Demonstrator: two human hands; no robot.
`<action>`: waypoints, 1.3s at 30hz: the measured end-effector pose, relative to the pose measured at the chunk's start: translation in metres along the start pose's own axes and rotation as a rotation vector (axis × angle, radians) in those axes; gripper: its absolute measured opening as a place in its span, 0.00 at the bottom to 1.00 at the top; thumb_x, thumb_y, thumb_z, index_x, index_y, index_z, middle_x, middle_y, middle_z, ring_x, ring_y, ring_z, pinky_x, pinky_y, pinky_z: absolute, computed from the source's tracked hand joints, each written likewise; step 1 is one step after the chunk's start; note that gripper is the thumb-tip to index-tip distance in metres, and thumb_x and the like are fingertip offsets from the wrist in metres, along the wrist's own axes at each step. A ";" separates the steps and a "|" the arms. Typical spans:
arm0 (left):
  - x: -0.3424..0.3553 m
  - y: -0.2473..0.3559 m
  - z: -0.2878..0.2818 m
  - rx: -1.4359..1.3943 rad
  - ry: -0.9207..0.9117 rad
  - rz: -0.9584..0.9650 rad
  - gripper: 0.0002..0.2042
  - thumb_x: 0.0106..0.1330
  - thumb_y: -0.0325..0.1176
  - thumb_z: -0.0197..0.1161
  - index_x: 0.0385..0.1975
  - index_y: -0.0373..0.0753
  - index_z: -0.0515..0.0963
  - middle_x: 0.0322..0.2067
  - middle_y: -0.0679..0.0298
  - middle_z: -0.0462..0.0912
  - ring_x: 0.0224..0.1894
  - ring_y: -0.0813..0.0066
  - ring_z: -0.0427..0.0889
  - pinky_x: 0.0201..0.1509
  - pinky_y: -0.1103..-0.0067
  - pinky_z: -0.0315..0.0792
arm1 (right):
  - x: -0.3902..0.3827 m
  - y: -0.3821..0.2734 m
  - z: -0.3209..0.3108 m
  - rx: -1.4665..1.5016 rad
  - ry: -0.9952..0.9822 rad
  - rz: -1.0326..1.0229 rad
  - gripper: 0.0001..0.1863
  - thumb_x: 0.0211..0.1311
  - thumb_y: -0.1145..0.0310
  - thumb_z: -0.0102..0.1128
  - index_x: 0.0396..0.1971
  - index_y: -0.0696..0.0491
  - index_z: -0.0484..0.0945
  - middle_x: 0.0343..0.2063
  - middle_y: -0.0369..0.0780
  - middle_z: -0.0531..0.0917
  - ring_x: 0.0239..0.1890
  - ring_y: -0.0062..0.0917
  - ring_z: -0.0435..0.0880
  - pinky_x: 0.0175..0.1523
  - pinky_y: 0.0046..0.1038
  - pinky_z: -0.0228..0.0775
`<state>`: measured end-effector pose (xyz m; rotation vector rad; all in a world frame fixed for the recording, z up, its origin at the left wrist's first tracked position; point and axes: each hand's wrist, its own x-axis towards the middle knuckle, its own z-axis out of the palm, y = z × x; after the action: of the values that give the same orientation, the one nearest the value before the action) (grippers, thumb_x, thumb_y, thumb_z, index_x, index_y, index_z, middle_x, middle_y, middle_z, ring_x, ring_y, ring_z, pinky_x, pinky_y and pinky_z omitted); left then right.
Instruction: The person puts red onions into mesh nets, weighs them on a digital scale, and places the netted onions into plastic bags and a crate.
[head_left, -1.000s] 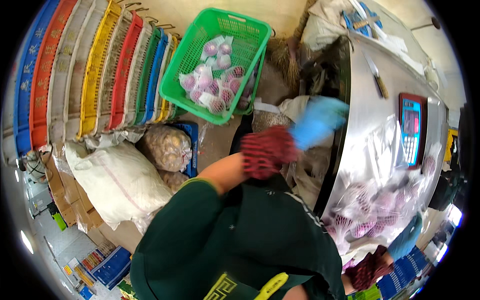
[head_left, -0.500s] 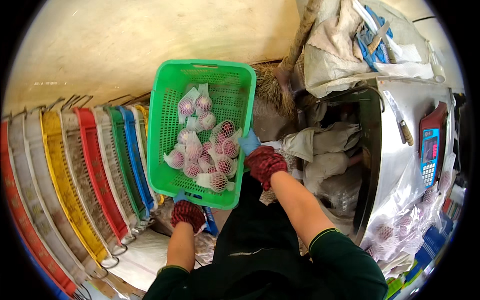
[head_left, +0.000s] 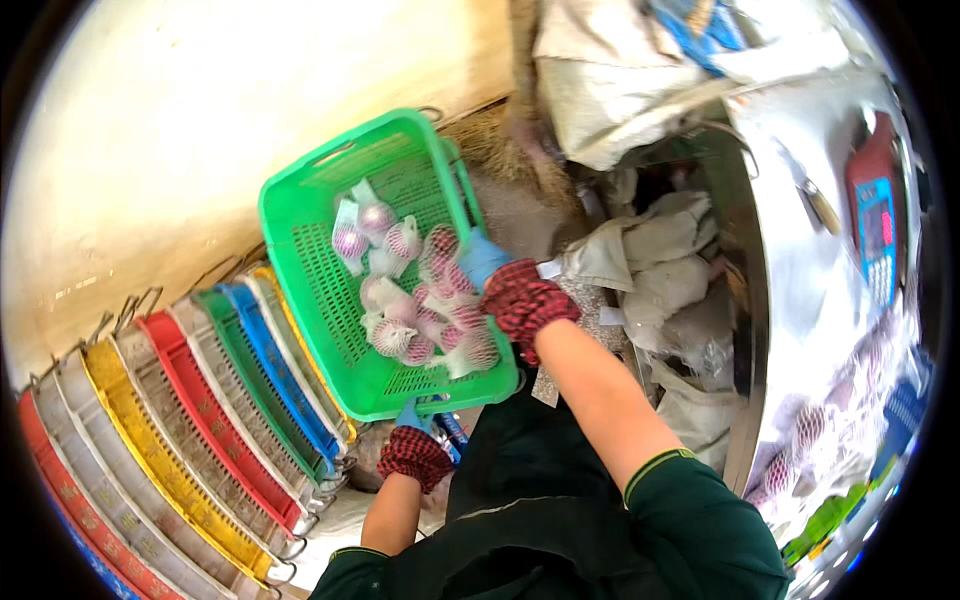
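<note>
A green plastic basket holds several small mesh bags of round purple-white produce, loosely piled toward its right side. My left hand, in a blue glove below a red-and-black checked cuff, is closed on the basket's near rim, with its fingers partly hidden. My right hand, gloved and cuffed the same way, grips the basket's right rim, beside the bags.
Upright stacked crates line the left below a pale wall. On the right stand a steel counter with a knife, scale and bagged produce, and cloth sacks. A straw broom leans behind.
Both hands have come onto the basket's rims since a second ago. Over the last half second, the basket has tilted anticlockwise in view, along with my hands; the crates appear lower.
</note>
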<state>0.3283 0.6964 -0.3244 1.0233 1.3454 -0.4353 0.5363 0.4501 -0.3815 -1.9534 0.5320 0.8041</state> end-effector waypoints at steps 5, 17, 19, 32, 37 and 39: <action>0.025 0.022 -0.017 0.248 -0.180 -0.020 0.13 0.67 0.40 0.49 0.38 0.36 0.72 0.31 0.62 0.76 0.30 0.74 0.74 0.31 0.77 0.71 | -0.153 0.065 -0.018 -0.500 0.083 -0.216 0.10 0.59 0.63 0.46 0.31 0.52 0.74 0.31 0.44 0.78 0.40 0.31 0.79 0.44 0.32 0.71; -0.305 -0.079 0.270 1.083 -1.171 0.796 0.07 0.60 0.24 0.58 0.38 0.34 0.76 0.33 0.65 0.75 0.35 0.79 0.72 0.41 0.82 0.70 | -0.567 0.165 -0.240 0.394 1.179 -0.115 0.09 0.65 0.67 0.49 0.37 0.52 0.78 0.23 0.32 0.78 0.21 0.15 0.73 0.30 0.19 0.67; -0.338 -0.151 0.305 1.124 -1.456 0.865 0.16 0.56 0.28 0.65 0.44 0.35 0.75 0.36 0.63 0.76 0.36 0.78 0.73 0.40 0.81 0.70 | -0.609 0.212 -0.284 0.820 1.460 -0.087 0.10 0.66 0.66 0.50 0.38 0.55 0.77 0.18 0.29 0.72 0.20 0.12 0.68 0.29 0.16 0.63; -0.456 -0.303 0.381 1.790 -1.918 1.334 0.20 0.58 0.39 0.65 0.48 0.36 0.74 0.44 0.59 0.77 0.46 0.72 0.75 0.51 0.78 0.68 | -0.567 0.374 -0.410 0.619 1.119 -0.023 0.21 0.61 0.61 0.56 0.50 0.56 0.71 0.24 0.36 0.77 0.26 0.22 0.75 0.35 0.26 0.70; -0.467 -0.269 0.405 1.346 -1.690 0.817 0.32 0.51 0.30 0.70 0.55 0.35 0.59 0.38 0.61 0.74 0.38 0.77 0.75 0.45 0.81 0.72 | -0.609 0.269 -0.378 0.057 1.346 -0.801 0.13 0.54 0.72 0.59 0.41 0.56 0.77 0.25 0.40 0.79 0.25 0.28 0.79 0.32 0.25 0.71; -0.491 -0.265 0.417 1.341 -1.802 0.759 0.32 0.53 0.29 0.67 0.57 0.34 0.59 0.42 0.61 0.74 0.40 0.75 0.75 0.47 0.79 0.72 | -0.630 0.234 -0.388 -0.087 1.301 -0.822 0.14 0.52 0.73 0.60 0.40 0.56 0.77 0.25 0.42 0.79 0.26 0.32 0.79 0.33 0.26 0.72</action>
<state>0.2543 0.0829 -0.0023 1.3334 -1.1335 -1.2372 0.0726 0.0237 0.0714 -2.2910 0.3178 -1.0542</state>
